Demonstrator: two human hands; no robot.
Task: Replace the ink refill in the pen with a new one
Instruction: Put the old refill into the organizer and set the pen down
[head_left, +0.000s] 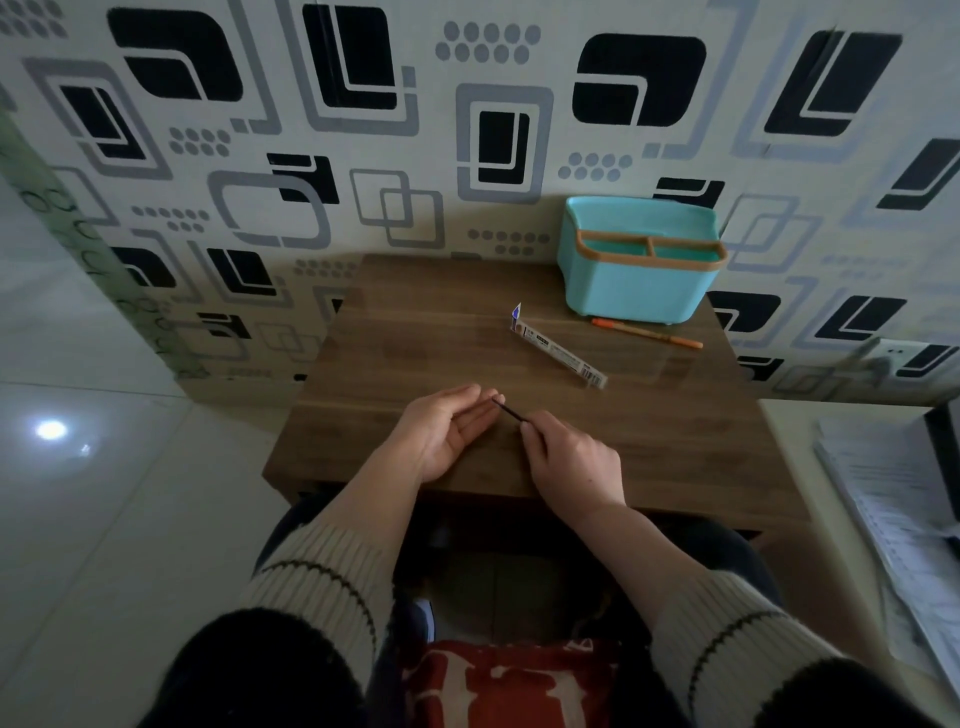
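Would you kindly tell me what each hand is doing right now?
Left hand: open, touching the refill.
Right hand: pinching the refill.

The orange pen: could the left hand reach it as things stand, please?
Probably yes: the left hand is open, the right hand holds the refill, and only a flat packet lies before the pen.

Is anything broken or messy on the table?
Nothing looks broken or spilled. The only odd bit is the refill packet, which lies slanted with its end flap sticking up, open. The orange pen lies flat in front of the teal organizer, not inside it.
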